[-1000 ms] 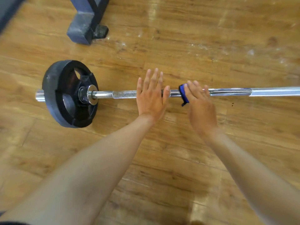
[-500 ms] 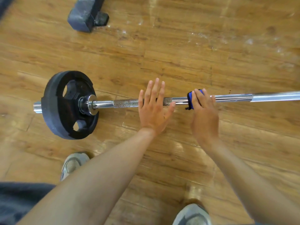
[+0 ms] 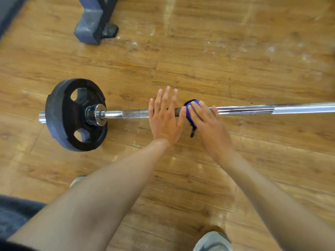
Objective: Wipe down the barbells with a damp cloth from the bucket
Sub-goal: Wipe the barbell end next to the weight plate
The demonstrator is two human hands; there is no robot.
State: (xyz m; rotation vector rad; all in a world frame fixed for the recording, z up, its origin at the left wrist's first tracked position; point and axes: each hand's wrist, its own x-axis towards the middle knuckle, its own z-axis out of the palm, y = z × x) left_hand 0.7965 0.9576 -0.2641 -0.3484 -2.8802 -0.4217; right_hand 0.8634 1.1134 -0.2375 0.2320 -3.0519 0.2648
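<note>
While the barbell (image 3: 235, 109) lies across the wooden floor (image 3: 199, 60) from left to right, the head view shows both bare arms reaching down to its shaft. The left hand (image 3: 164, 120) lies flat over the knurled part of the bar with its fingers straight and spread, pointing away from the person, the thumb stretched out to the right along the shaft; it grasps nothing. Just beside it, nearly touching the thumb, the right hand (image 3: 208, 124) presses a blue cloth (image 3: 191, 113) onto the bar with its fingers laid over the top of the cloth; the hand is blurred, so whether the fingers curl round the shaft cannot be told. A dark tail of the cloth hangs below the bar. On the left end sits a black weight plate (image 3: 76, 115), standing on the floor. A grey equipment foot (image 3: 90, 24) rests farther off, and a grey shoe (image 3: 213, 241) shows at the bottom edge.
</note>
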